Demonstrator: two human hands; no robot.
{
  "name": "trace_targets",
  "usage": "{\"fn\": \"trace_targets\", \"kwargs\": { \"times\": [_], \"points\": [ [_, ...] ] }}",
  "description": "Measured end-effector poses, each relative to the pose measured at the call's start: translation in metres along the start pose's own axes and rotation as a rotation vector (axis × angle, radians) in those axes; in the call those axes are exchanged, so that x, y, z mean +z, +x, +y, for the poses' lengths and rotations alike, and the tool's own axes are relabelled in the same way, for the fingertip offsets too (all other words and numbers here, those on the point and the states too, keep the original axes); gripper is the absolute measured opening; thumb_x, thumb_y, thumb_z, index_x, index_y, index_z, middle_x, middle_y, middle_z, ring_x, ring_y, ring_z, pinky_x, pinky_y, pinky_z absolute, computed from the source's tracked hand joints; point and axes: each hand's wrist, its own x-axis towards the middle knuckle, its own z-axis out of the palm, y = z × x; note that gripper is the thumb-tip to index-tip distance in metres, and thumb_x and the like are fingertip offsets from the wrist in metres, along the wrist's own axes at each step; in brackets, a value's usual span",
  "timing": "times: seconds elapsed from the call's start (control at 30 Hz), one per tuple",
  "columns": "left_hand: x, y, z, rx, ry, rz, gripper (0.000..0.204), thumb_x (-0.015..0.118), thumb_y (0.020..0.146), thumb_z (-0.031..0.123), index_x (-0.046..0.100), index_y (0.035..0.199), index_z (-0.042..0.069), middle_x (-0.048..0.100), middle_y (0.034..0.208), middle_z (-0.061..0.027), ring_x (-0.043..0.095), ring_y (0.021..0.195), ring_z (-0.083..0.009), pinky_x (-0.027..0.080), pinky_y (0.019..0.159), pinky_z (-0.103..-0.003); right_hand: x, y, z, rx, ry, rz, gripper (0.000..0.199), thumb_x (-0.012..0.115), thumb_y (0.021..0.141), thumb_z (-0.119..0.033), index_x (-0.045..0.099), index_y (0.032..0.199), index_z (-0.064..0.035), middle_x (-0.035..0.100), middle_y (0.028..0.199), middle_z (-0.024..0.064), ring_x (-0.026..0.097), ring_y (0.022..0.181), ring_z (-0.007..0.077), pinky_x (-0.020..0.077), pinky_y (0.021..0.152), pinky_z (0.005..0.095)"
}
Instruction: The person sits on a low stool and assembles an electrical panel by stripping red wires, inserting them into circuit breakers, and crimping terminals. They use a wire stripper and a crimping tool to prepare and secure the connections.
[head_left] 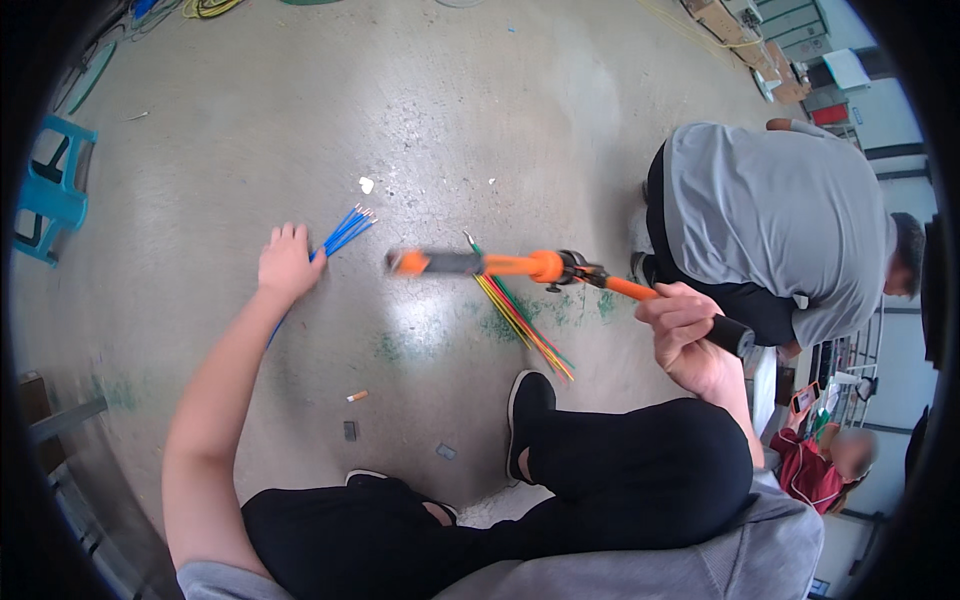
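While the person is sitting low over the floor, the left hand is lying flat with fingers spread on a bundle of blue wires, pinning it to the concrete; the bare wire tips are fanning out just past the fingers. The right hand is closed around the black grip of a long orange tool, holding it above the floor with its head pointing toward the blue wires. A second bundle of mixed wires in yellow, green and red is lying under the tool, near a black shoe. It looks like the step in hand is bringing the tool head to the blue tips. The next move calls for steadying the bundle and lining the head up with the ends. Another person in a grey shirt is crouching to the right, well apart
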Motion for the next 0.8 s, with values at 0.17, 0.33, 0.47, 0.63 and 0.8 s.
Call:
{"fn": "trace_targets", "kwargs": {
  "times": [0.17, 0.33, 0.47, 0.63, 0.8],
  "points": [
    [-0.067, -0.027, 0.004, -0.346, -1.069, -0.985, 0.069, 0.057, 0.099, 0.064, 0.058, 0.133, 0.004, 0.075, 0.106, -0.0171, 0.072, 0.105, -0.0293, 0.056, 0.094, -0.043, 0.033, 0.048, 0.043, 0.107, -0.502, 0.142, 0.026, 0.050, 0.105, -0.014, 0.045, 0.080, -0.0097, 0.047, 0.065, -0.0042, 0.052, 0.050, 0.0064, 0.0480, 0.043, 0.0215],
    [-0.062, -0.168, 0.072, -0.225, -1.238, -1.304, 0.049, 0.062, 0.103, 0.050, 0.062, 0.125, 0.006, 0.073, 0.089, -0.0104, 0.072, 0.081, -0.0199, 0.058, 0.072, -0.036, 0.029, 0.114, 0.082, 0.282, -0.747, 0.164, 0.015, 0.058, 0.101, -0.015, 0.047, 0.090, -0.0157, 0.048, 0.069, -0.0066, 0.050, 0.056, 0.0056, 0.0412, 0.047, 0.0219],
    [-0.011, -0.246, 0.079, -0.561, -1.192, -0.874, 0.034, 0.071, 0.099, 0.038, 0.064, 0.111, 0.007, 0.069, 0.077, -0.0060, 0.067, 0.059, -0.0195, 0.054, 0.057, -0.036, -0.003, 0.161, 0.126, 0.260, -1.061, 0.318, 0.012, 0.060, 0.097, -0.016, 0.049, 0.101, -0.0158, 0.053, 0.074, -0.0023, 0.054, 0.063, 0.0131, 0.0489, 0.059, 0.0329],
    [0.024, -0.290, 0.051, -0.494, -0.700, -0.650, 0.046, 0.068, 0.096, 0.046, 0.063, 0.104, 0.000, 0.068, 0.076, -0.0117, 0.069, 0.065, -0.0255, 0.056, 0.065, -0.041, -0.039, 0.172, 0.178, 0.281, -1.244, 0.522, 0.018, 0.060, 0.100, -0.022, 0.054, 0.093, -0.0067, 0.059, 0.078, 0.0052, 0.060, 0.066, 0.0205, 0.0548, 0.068, 0.0419],
    [0.023, -0.275, 0.085, -0.455, -0.868, -1.000, 0.050, 0.067, 0.095, 0.049, 0.066, 0.101, 0.000, 0.074, 0.085, -0.0168, 0.073, 0.077, -0.0325, 0.057, 0.073, -0.044, -0.037, 0.173, 0.162, 0.434, -1.239, 0.320, 0.013, 0.064, 0.098, -0.012, 0.058, 0.094, -0.0017, 0.061, 0.080, 0.0063, 0.068, 0.073, 0.0218, 0.0630, 0.073, 0.0420]
  ]
}}
